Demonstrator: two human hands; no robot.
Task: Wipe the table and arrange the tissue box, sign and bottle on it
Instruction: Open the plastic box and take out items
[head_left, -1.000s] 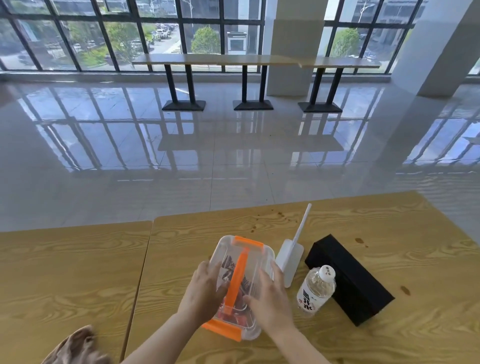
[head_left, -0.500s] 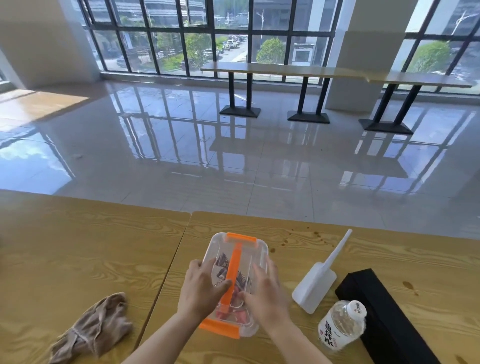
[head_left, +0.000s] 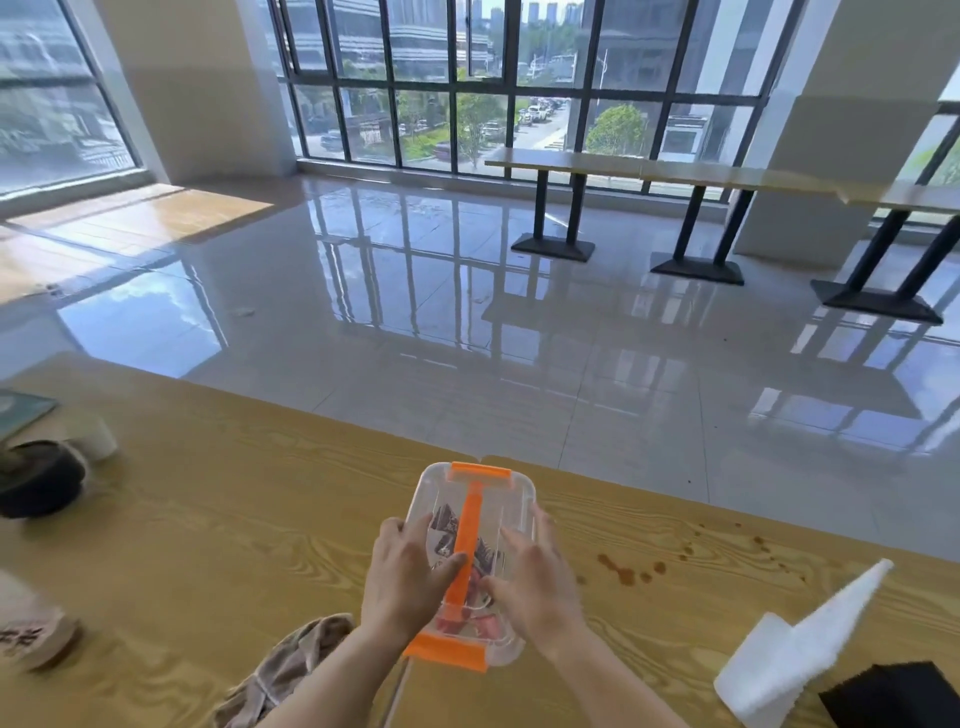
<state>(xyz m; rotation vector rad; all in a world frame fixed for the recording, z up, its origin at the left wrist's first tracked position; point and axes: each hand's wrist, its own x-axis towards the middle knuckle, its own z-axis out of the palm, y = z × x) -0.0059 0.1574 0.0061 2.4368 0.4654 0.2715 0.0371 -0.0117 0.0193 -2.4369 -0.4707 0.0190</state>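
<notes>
Far left: a dark round object (head_left: 39, 480) and a pale cup (head_left: 98, 436), both blurred, on the table (head_left: 208, 545).
Cloth (head_left: 291, 670): brownish, crumpled, lying just beside the left forearm.
Left hand (head_left: 410, 577): grips the container's left side, thumb on the lid against the orange handle (head_left: 470, 525).
Container (head_left: 498, 512): clear, orange clips at both ends, held between both hands.
Right hand (head_left: 535, 587): holds the container's right side, fingers along the lid.
Stains (head_left: 628, 571): brown spots near the container.
Sign (head_left: 795, 649): white, on the wood at right.
Tissue box (head_left: 893, 696): black, lower right corner, just beside the sign.
</notes>
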